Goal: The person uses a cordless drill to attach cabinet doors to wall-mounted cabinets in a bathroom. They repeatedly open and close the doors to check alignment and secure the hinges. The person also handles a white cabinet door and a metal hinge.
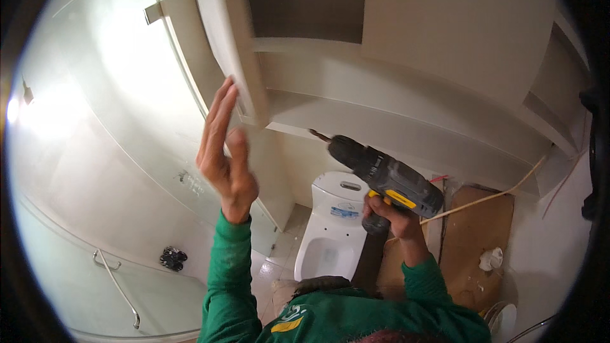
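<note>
Head view — left fingers near cabinet edge, drill apart.

A bathroom with the marks of a work site: a white toilet stands on a light tiled floor, with glass panels and a metal bar handle at left and pale cabinetry with open compartments beyond. Brown cardboard lies at right; a person's right hand grips a cordless drill.
</note>
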`<state>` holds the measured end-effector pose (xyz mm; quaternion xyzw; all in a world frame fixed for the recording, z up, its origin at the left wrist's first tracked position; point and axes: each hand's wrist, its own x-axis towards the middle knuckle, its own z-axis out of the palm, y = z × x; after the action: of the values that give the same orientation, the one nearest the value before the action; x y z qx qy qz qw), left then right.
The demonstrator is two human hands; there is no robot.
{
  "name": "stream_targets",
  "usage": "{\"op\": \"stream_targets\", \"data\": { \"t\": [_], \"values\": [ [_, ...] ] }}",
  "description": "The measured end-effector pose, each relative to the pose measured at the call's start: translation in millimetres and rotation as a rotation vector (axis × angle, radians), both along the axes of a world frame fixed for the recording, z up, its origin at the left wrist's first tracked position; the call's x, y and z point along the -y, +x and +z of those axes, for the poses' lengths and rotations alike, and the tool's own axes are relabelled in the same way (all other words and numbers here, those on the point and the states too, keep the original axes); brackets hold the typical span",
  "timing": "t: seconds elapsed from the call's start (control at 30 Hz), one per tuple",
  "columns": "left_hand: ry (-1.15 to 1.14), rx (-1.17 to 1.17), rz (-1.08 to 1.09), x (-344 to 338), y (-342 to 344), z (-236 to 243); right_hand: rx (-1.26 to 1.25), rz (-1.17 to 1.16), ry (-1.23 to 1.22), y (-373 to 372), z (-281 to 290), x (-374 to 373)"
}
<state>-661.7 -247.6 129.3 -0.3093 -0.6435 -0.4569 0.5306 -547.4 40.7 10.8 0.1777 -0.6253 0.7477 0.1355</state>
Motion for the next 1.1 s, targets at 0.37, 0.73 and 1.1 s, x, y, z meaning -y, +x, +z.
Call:
{"op": "stream_targets", "data": {
  "t": [0.37,0.73,1.1],
  "values": [
    [-0.138,-0.161,-0.06,-69,-79,22,0.34,-0.448,-0.102,111,-97,-1],
    [-0.118,-0.224,-0.017,-100,-101,22,0.55,-0.524,-0.106,153,-137,31],
    [-0.062,-0.077,-0.013,-121,-102,4,0.681,-0.506,-0.126,150,-153,34]
  ]
}}
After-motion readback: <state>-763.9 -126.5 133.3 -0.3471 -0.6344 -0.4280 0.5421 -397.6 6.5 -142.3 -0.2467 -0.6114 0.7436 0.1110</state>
